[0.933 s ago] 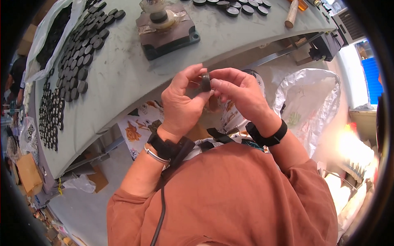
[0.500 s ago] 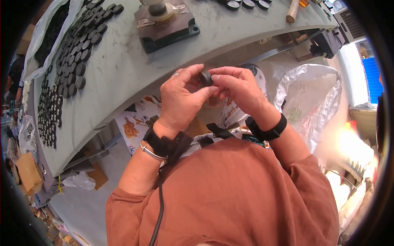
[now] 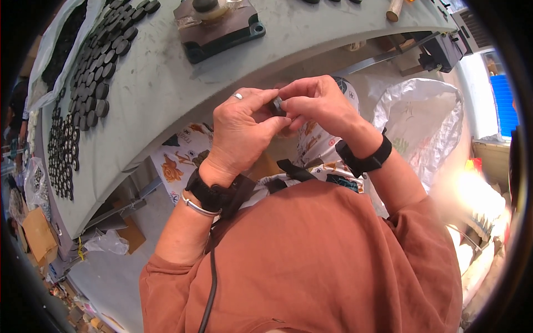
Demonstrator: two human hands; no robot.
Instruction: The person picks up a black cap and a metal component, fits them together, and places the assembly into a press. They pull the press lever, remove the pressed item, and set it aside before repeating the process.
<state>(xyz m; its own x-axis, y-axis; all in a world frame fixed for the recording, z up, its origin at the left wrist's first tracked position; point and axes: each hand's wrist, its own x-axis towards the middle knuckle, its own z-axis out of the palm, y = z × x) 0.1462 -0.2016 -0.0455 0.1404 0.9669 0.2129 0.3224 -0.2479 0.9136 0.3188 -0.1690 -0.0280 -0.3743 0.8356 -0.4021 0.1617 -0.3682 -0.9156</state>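
Observation:
My left hand (image 3: 241, 130) and my right hand (image 3: 316, 105) meet in front of my chest, just below the front edge of the grey workbench (image 3: 166, 83). Between their fingertips they pinch one small dark round part (image 3: 276, 105); most of it is hidden by my fingers. A ring sits on my left hand, and both wrists carry black bands. Many similar black round parts (image 3: 97, 61) lie in rows on the bench at the left.
A dark block-shaped fixture (image 3: 219, 25) stands on the bench at the top. A white woven sack (image 3: 425, 125) sits to my right below the bench. A patterned cloth (image 3: 183, 158) covers my lap. Cardboard and bags lie on the floor at the left.
Both hands stay together on the small part, with the fingers shifting slightly around it. The view has tilted a little, so the bench sits higher in the picture.

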